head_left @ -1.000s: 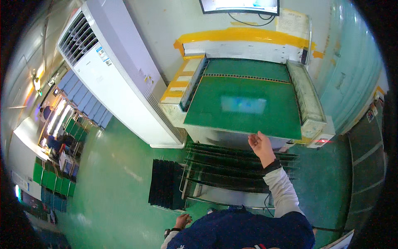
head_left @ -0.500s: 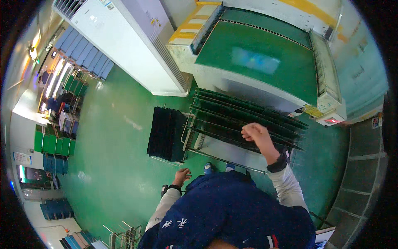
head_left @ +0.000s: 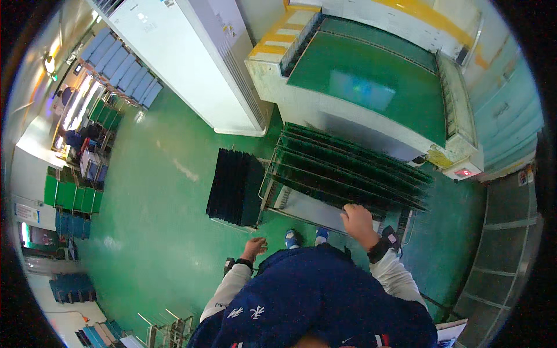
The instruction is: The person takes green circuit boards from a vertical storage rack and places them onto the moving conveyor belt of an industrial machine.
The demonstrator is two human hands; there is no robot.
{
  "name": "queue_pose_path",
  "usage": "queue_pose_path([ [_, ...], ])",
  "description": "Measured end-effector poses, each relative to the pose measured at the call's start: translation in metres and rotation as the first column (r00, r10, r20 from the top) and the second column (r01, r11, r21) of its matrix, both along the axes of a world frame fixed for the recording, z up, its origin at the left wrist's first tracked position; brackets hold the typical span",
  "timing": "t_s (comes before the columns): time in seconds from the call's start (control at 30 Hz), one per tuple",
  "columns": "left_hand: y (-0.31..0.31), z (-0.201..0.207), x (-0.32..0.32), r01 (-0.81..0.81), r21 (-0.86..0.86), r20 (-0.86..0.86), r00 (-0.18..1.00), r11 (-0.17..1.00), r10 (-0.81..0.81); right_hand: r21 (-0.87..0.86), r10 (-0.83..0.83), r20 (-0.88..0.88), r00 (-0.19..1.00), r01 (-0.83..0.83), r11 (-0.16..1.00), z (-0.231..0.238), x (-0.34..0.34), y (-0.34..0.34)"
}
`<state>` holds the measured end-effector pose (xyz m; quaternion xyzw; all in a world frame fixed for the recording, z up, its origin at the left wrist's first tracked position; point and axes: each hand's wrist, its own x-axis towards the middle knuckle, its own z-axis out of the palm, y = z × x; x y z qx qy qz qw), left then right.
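My right hand [head_left: 358,224] is above the front edge of a wire rack, its fingers curled in and nothing visible in them. The rack holds several dark flat panels [head_left: 348,168] standing on edge in a row, spaced apart. A pale flat tray or base [head_left: 313,210] shows at the rack's front. My left hand [head_left: 253,249] hangs low beside my body, fingers loosely curled together and no object visible. Left of the rack, a tight stack of black panels [head_left: 233,187] stands on the floor in a second frame.
Behind the rack stands a machine with a green top [head_left: 371,93]. A tall white cabinet-like unit [head_left: 185,64] is at its left. Grey panelling [head_left: 499,243] runs along the right. Racks of green panels [head_left: 72,191] stand far left, and a metal frame [head_left: 168,330] lower left.
My right hand has come down and back toward me, from over the dark panels to the rack's front edge. My left hand has hardly moved. The view has shifted slightly.
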<state>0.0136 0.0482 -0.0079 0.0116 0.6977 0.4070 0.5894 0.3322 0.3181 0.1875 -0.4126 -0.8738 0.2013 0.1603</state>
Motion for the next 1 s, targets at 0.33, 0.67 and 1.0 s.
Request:
queue_pose_path([
  [0.33,-0.020,0.001,-0.008,0.024,-0.013,-0.014,1.000,1.000,-0.024,-0.019,-0.032,0.213,0.977,0.037,0.999,-0.019,-0.012,0.021],
  [0.67,-0.032,-0.020,-0.018,0.016,-0.005,0.030,0.999,1.000,-0.016,-0.015,-0.075,0.277,0.958,0.082,0.997,-0.019,-0.014,0.008],
  [1.0,-0.025,-0.008,-0.016,0.043,0.009,0.043,0.998,0.999,-0.043,-0.021,-0.108,0.267,0.958,0.118,0.993,-0.016,-0.017,0.007],
])
